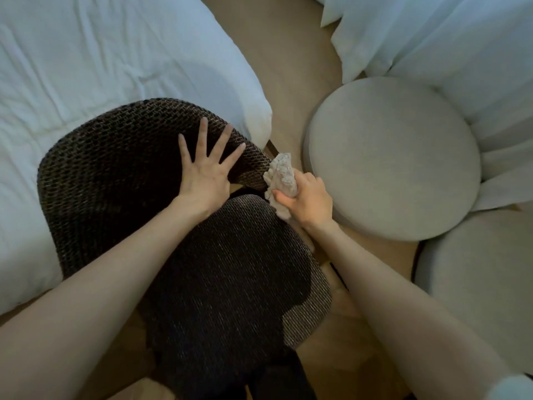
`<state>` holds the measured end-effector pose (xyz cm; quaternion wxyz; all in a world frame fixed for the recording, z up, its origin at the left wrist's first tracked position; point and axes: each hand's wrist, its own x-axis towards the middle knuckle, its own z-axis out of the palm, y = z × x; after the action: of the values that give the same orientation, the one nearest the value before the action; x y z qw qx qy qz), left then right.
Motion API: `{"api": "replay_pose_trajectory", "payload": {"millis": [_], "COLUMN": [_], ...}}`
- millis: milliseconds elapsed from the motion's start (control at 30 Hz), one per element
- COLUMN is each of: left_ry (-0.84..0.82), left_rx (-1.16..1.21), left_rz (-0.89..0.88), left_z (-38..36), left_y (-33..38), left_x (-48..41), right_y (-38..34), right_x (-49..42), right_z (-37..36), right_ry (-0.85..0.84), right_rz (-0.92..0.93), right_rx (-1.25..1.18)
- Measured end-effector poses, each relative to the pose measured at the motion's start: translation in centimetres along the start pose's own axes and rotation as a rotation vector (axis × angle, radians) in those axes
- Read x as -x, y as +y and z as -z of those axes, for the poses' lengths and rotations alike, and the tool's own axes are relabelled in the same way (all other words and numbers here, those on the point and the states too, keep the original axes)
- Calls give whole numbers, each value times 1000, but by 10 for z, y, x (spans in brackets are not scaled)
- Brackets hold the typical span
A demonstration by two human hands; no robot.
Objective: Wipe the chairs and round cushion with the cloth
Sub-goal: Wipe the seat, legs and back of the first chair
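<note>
Wooden flooring runs between a white bed on our left and pale curtains at our upper right. Below us stands a dark woven chair, its curved backrest close against the bed's edge and its seat nearer to us. Just right of it we see the round cushion, light grey, and a second round seat of the same pale colour at the lower right. Our left hand lies flat on the inner face of the backrest, fingers spread wide. Our right hand grips the cloth, a crumpled pale wad, with fingers and thumb curled round it, and holds it against the backrest's right edge, just beside the cushion.
</note>
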<state>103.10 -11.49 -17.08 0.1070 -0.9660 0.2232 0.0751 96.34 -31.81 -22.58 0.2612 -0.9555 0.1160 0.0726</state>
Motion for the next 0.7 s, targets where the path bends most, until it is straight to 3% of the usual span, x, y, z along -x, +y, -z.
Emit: {"api": "replay_pose_trajectory", "payload": {"millis": [333,500,600,700], "left_ry": [-37,-37,-27,6], "left_rx": [54,99,131,198], "left_rz": [-16,-11,-20,-20], "left_z": [-1,2,3,4], "left_y": [13,17,17,13], "left_x": [-1,2,5,13], "right_y": [58,93,98,79], "right_x": [91,151,172,158], "right_z": [21,31,39,54], "right_ry": [-20,-147,-23,98], "right_rz": [-271,-472,-470,-344], "right_rx": [40,126,-8,-108]}}
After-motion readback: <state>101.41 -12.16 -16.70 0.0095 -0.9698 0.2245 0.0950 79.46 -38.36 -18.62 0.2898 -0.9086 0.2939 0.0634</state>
